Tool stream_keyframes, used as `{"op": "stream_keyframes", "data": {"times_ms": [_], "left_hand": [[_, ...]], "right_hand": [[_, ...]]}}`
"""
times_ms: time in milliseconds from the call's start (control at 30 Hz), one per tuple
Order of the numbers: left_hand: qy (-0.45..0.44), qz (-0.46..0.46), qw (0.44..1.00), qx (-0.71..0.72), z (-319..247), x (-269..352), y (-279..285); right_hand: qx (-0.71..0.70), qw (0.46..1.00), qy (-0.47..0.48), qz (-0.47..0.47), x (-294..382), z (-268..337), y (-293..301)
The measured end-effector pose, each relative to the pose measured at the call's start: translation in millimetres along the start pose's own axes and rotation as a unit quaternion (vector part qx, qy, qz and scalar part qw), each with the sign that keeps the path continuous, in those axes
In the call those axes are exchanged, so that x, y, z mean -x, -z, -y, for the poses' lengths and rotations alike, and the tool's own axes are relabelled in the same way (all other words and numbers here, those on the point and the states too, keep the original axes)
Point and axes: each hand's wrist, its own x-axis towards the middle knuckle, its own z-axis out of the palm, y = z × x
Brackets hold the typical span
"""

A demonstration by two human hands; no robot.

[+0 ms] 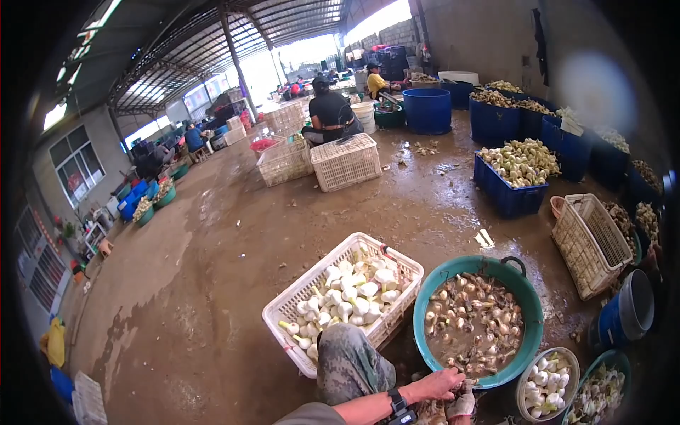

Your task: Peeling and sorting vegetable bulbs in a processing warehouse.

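Note:
My left hand (436, 384), bare with a dark wristband, reaches to the near rim of a green plastic tub (423, 348). Its fingers are closed around what looks like a brownish, unpeeled garlic bulb (469, 383). Just below it is my right hand (461, 406), in a pale glove and touching the same spot; its grip is partly hidden. Unpeeled garlic bulbs (478, 319) lie in the tub's muddy water. Clean white garlic bulbs (348, 297) fill part of a white plastic crate (303, 260) left of the tub, beyond my camouflage-clad knee.
A round basket of white garlic (547, 382) and a tub of trimmings (597, 393) stand at the lower right. Farther right are an empty crate (592, 244) and a blue crate heaped with garlic (510, 194). A person in black (332, 111) sits beyond white crates on the wet floor.

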Motion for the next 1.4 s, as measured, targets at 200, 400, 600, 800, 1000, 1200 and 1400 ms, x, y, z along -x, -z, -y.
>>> {"op": "stream_keyframes", "data": {"times_ms": [200,400,600,800,1000,1200,1400], "left_hand": [[-0.026,-0.013,1.000,-0.006,-4,3,-4],[-0.029,-0.034,0.999,-0.003,-3,7,-5],[-0.040,-0.038,0.998,0.027,5,5,-4],[0.073,-0.118,0.962,0.235,11,10,-3],[0.272,-0.098,0.838,0.463,17,-3,-29],[0.216,-0.307,0.918,0.126,45,-6,-47],[0.226,-0.059,0.711,0.664,39,-2,-8]], "right_hand": [[-0.014,0.999,0.027,-0.018,-1,-3,0],[0.029,0.999,0.027,-0.015,3,-1,-2],[0.057,0.997,0.043,-0.017,11,4,-14],[0.197,0.966,0.164,-0.047,31,3,-53],[0.286,0.913,0.267,-0.115,26,2,-42],[0.367,0.889,0.260,-0.085,10,-10,-11],[0.133,0.974,0.184,0.020,44,10,-61]]}}
